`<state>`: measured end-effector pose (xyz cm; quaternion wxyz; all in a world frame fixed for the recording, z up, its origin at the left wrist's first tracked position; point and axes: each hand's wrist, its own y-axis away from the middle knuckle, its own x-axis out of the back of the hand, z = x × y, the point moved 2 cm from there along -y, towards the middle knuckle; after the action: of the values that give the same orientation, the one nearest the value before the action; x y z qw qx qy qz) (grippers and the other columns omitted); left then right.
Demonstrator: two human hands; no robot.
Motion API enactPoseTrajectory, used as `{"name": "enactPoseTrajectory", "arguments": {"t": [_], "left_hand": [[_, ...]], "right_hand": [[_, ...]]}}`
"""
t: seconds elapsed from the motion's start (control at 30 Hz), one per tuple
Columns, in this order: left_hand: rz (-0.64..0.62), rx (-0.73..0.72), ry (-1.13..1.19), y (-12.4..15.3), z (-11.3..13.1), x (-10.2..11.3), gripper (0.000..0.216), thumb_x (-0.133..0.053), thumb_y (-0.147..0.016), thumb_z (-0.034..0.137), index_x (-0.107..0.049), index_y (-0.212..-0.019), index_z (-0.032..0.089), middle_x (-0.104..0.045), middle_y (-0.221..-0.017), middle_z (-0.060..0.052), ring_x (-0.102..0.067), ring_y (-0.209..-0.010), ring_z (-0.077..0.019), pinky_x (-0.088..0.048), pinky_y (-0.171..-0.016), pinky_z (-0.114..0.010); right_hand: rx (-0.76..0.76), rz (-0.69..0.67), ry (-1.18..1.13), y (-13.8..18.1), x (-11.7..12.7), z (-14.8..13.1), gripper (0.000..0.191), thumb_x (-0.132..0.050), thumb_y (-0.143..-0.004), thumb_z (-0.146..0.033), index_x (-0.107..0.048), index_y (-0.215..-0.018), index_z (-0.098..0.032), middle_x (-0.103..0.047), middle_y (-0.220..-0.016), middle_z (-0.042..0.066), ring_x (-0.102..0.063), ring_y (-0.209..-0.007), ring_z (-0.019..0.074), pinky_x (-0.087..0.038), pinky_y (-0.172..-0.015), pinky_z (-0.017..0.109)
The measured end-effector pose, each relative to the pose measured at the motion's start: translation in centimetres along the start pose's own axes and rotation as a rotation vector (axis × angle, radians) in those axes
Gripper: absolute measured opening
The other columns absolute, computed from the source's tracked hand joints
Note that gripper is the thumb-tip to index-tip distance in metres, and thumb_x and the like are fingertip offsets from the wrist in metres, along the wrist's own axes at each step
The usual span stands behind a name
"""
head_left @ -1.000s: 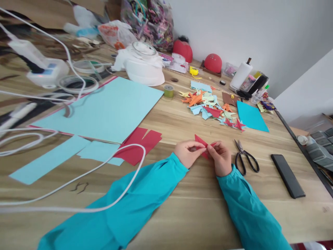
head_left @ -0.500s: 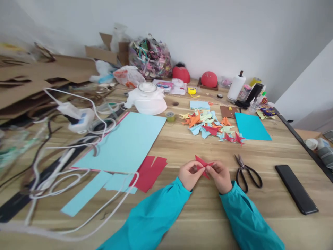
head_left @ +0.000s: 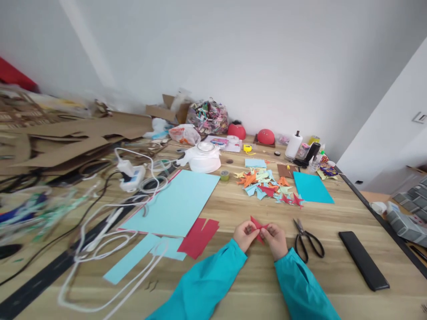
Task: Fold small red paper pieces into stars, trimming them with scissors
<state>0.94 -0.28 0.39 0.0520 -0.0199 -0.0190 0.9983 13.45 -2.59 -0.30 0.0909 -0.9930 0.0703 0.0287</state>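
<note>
Both hands meet low in the middle of the wooden table (head_left: 233,209). My left hand (head_left: 244,235) and my right hand (head_left: 276,240) pinch a small folded red paper piece (head_left: 257,225) between their fingertips; its pointed tips stick up between the hands. Both arms wear teal sleeves. Black scissors (head_left: 308,242) lie just right of my right hand. Cut red paper (head_left: 199,237) lies left of my left hand.
A large light-blue sheet (head_left: 180,202) and blue strips (head_left: 133,262) lie left. A pile of folded coloured paper shapes (head_left: 267,186) and a teal sheet (head_left: 312,187) sit beyond the hands. A black phone (head_left: 363,260) lies right. White cables (head_left: 110,249), cardboard and clutter fill the left.
The camera has tilted up, showing more wall and the table's far side. Both hands stay together on the red paper piece, fingers shifting slightly.
</note>
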Motion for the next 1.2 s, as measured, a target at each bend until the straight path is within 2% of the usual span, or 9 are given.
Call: {"name": "enactPoseTrajectory", "arguments": {"t": [0.3, 0.5, 0.67, 0.77, 0.9, 1.07, 1.2], "left_hand": [[0.005, -0.018, 0.079, -0.3, -0.8, -0.7, 0.022, -0.068, -0.05, 0.026, -0.05, -0.054, 0.014, -0.05, -0.048, 0.004, -0.042, -0.047, -0.0079, -0.033, -0.05, -0.021], [0.039, -0.011, 0.097, -0.3, -0.9, -1.0, 0.021, -0.068, -0.05, 0.023, -0.049, -0.053, 0.014, -0.046, -0.043, 0.006, -0.038, -0.043, -0.0064, -0.031, -0.047, -0.021], [0.074, -0.003, 0.137, -0.2, -0.5, -1.1, 0.017, -0.067, -0.047, 0.017, -0.051, -0.053, 0.014, -0.053, -0.048, 0.004, -0.045, -0.047, -0.0075, -0.036, -0.052, -0.021], [0.082, -0.01, 0.153, -0.8, 0.1, -1.2, 0.014, -0.066, -0.047, 0.015, -0.053, -0.053, 0.014, -0.053, -0.048, 0.004, -0.045, -0.047, -0.0076, -0.037, -0.052, -0.021], [0.069, -0.02, 0.165, -1.7, 0.4, -1.7, 0.014, -0.066, -0.046, 0.016, -0.054, -0.054, 0.014, -0.055, -0.05, 0.003, -0.046, -0.047, -0.008, -0.038, -0.05, -0.021], [0.089, -0.026, 0.172, -1.8, -0.6, -2.1, 0.017, -0.066, -0.05, 0.02, -0.054, -0.059, 0.014, -0.056, -0.055, 0.002, -0.048, -0.051, -0.0085, -0.039, -0.052, -0.021], [0.093, -0.043, 0.173, -1.4, -1.0, -1.8, 0.018, -0.066, -0.057, 0.025, -0.054, -0.065, 0.014, -0.057, -0.061, 0.001, -0.051, -0.058, -0.009, -0.041, -0.057, -0.021]], "right_hand": [[-0.019, 0.066, -0.041, 0.0, 0.6, 0.7, 0.025, -0.069, -0.061, -0.036, -0.055, -0.057, -0.016, -0.06, -0.048, -0.001, -0.053, -0.045, 0.0113, -0.043, -0.048, 0.024], [-0.025, 0.108, -0.081, -0.2, 0.7, 1.1, 0.026, -0.071, -0.057, -0.035, -0.054, -0.059, -0.016, -0.063, -0.052, -0.001, -0.057, -0.049, 0.0128, -0.046, -0.052, 0.026], [-0.03, 0.111, -0.092, -0.7, 0.9, 1.2, 0.027, -0.072, -0.054, -0.036, -0.056, -0.061, -0.016, -0.064, -0.055, 0.0, -0.059, -0.053, 0.014, -0.048, -0.055, 0.027], [-0.037, 0.11, -0.102, -1.1, 0.9, 1.1, 0.028, -0.07, -0.056, -0.038, -0.06, -0.07, -0.016, -0.066, -0.06, 0.001, -0.06, -0.056, 0.0148, -0.048, -0.057, 0.028], [-0.029, 0.136, -0.111, -1.3, 0.7, 0.9, 0.024, -0.066, -0.062, -0.038, -0.06, -0.066, -0.015, -0.064, -0.06, 0.002, -0.058, -0.056, 0.0137, -0.047, -0.056, 0.027], [-0.02, 0.18, -0.1, -1.2, 0.5, 0.3, 0.021, -0.066, -0.064, -0.034, -0.06, -0.067, -0.015, -0.063, -0.061, 0.001, -0.054, -0.055, 0.0118, -0.044, -0.056, 0.025], [-0.048, 0.155, -0.079, -0.9, 0.4, -0.3, 0.019, -0.065, -0.066, -0.032, -0.059, -0.063, -0.015, -0.057, -0.053, -0.001, -0.049, -0.05, 0.0101, -0.039, -0.048, 0.022]]}}
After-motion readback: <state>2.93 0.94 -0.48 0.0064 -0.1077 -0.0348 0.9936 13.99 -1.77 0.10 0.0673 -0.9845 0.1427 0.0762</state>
